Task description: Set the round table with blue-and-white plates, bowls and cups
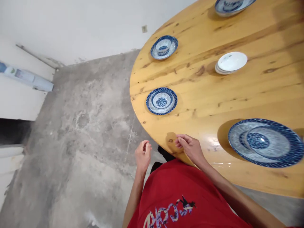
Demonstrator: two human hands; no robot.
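My left hand point(143, 153) is in the air just off the table's edge, over the floor. Its fingers are curled in and nothing shows in them. Above the near edge of the wooden table point(199, 122) is my right hand point(190, 145), its fingers loosely curled together and empty. Beyond the hands lies a blue-and-white plate point(149, 103) with a smaller round dish set in it. To the right of my right hand stands a larger-looking blue-patterned plate point(291, 142), also with a smaller dish on it. Neither hand touches any dishware.
A stack of white bowls point(232, 61) stands mid-table. Farther back are another blue-rimmed plate with a bowl point(164, 47) and a partly cut-off plate point(222, 12). Grey concrete floor point(87, 126) extends left to a white wall point(95, 25).
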